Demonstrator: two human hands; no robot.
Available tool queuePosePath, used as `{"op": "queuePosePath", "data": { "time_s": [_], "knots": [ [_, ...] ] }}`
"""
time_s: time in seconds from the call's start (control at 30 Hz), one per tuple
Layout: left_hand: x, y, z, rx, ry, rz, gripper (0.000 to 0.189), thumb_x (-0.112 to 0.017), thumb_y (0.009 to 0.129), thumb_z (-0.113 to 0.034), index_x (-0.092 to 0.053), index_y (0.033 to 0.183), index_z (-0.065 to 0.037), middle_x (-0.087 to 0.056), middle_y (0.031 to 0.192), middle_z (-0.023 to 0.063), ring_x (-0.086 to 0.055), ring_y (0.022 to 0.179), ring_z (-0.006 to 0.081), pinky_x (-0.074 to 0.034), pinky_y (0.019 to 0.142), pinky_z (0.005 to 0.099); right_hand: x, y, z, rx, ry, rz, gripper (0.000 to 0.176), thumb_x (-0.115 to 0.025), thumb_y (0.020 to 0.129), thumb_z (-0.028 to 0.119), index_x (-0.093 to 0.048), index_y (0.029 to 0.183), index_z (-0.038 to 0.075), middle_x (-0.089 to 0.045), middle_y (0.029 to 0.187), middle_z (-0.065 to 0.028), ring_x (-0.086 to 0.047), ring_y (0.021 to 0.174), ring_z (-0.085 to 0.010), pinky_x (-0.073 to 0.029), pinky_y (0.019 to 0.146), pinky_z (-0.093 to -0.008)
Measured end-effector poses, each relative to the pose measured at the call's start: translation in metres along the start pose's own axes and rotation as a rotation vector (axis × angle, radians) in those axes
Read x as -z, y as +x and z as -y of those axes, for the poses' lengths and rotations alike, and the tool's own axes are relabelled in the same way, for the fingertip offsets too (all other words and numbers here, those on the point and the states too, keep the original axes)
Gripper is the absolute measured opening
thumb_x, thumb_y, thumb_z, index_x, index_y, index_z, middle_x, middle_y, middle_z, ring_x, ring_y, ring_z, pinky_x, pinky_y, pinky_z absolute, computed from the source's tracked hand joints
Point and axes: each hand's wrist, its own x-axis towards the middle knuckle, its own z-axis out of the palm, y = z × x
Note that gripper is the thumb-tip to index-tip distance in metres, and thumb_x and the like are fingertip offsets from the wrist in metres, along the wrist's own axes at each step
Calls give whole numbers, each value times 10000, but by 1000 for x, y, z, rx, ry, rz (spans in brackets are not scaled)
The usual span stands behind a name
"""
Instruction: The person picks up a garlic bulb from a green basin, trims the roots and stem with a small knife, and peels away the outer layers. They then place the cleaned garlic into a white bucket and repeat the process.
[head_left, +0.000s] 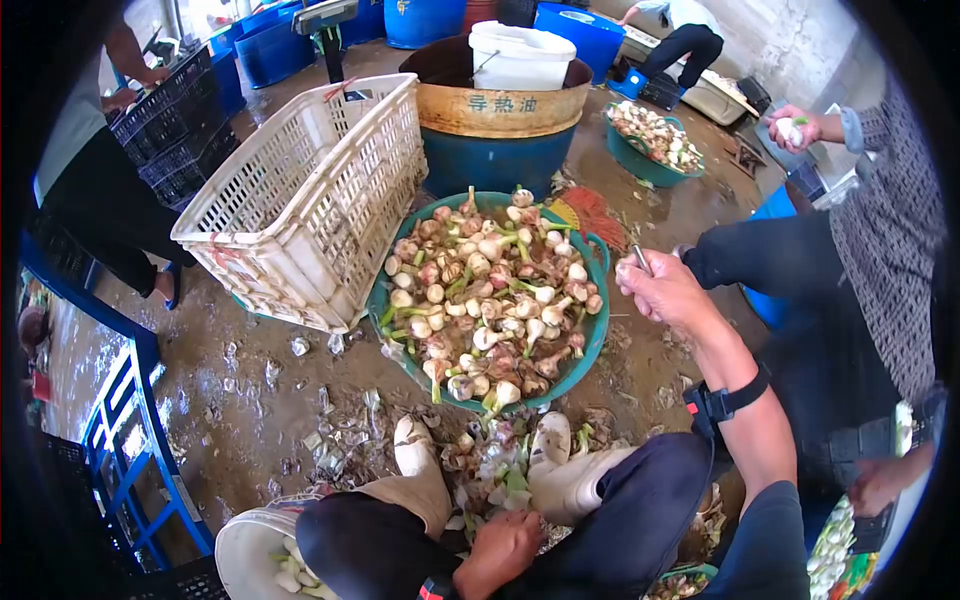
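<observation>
My right hand (pixel 662 288) is raised at the right of the green tub (pixel 603 335), closed around a small metal knife (pixel 640 258); only a short piece of it shows past the fingers. Low between my knees, my left hand (pixel 505 550) has its fingers curled in, and whatever may be inside is hidden. Garlic bulbs (pixel 490 290), many with green stems and dirty skins, fill the tub in front of my boots. By my left leg stands a white bucket (pixel 240 545) holding peeled white garlic.
A white plastic crate (pixel 350 215) leans at the tub's left. Behind stands a blue drum (pixel 490 155) with a white bucket on top. A co-worker (pixel 880 240) sits close at the right, garlic in hand. Peelings (pixel 340 440) litter the wet floor. A blue metal frame (pixel 150 440) stands at left.
</observation>
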Motion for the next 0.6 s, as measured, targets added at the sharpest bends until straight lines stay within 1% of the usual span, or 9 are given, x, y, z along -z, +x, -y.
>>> {"op": "queuePosePath", "data": {
  "time_s": [0.07, 0.17, 0.2, 0.3, 0.33, 0.43, 0.47, 0.57, 0.6],
  "knots": [
    [10, 4, -7, 28, 4, -5, 197, -571, 833, -172, -551, 940, -8, -599, 777, 152, -585, 696, 313, -464, 614, 416, -2, 32, -7, 27, -142, 25, 179, -607, 870, 234, -556, 828, 68, -517, 711, 34, -451, 551, -45, -363, 473, -219],
    [1, 2, -6, 52, 50, -13, 339, -564, 786, -185, -554, 1056, 19, -563, 725, 192, -531, 615, 321, -401, 520, 437, -10, 94, -47, 312, -356, 17, 155, -636, 808, 191, -573, 836, 53, -512, 704, 42, -477, 612, -77, -408, 549, -258],
    [-4, -1, -2, -2, 25, -92, 300, -552, 782, -155, -566, 1034, 6, -554, 694, 186, -518, 588, 317, -388, 507, 433, -14, 111, -51, 217, -441, 19, 268, -642, 747, 260, -619, 865, 21, -645, 780, -116, -617, 731, -228, -476, 686, -363],
    [-3, 5, 6, 100, -123, 119, 317, -554, 771, -147, -563, 1061, -20, -563, 731, 203, -518, 598, 338, -393, 527, 449, -34, 157, -72, 213, -512, 22, 261, -624, 754, 266, -623, 875, 35, -645, 781, -151, -626, 726, -254, -476, 674, -368],
    [3, 10, 6, 187, -212, 166, 268, -559, 786, -155, -588, 1030, -48, -592, 817, 220, -558, 679, 386, -426, 581, 476, -41, 170, -76, 201, -535, -10, 253, -611, 756, 269, -632, 865, 41, -640, 767, -165, -627, 722, -278, -476, 673, -384],
    [22, 27, -2, 346, -348, 76, 219, -569, 804, -158, -607, 994, -55, -614, 912, 223, -585, 795, 420, -460, 659, 490, -62, 215, -76, 98, -535, -63, 237, -604, 770, 266, -637, 826, 38, -630, 745, -179, -622, 713, -306, -471, 662, -406],
    [32, 35, -3, 326, -438, -42, 196, -593, 811, -155, -614, 974, -49, -618, 944, 221, -584, 858, 434, -475, 709, 481, -70, 225, -74, 235, -560, -119, 244, -592, 797, 264, -637, 782, 25, -626, 754, -203, -614, 719, -343, -463, 655, -432],
    [4, 33, 16, 378, -401, -59, 243, -624, 803, -160, -607, 1018, -46, -619, 957, 219, -584, 860, 427, -478, 718, 468, -101, 279, -93, 393, -460, -151, 231, -582, 816, 253, -640, 792, 31, -619, 764, -220, -603, 732, -375, -456, 664, -451],
    [9, 41, 21, 416, -397, -9, 280, -650, 795, -177, -610, 1037, -41, -625, 954, 217, -591, 869, 418, -485, 722, 457, -105, 294, -97, 345, -492, -88, 175, -558, 816, 190, -657, 830, 47, -630, 808, -212, -607, 763, -384, -465, 687, -459]
  ]
}}
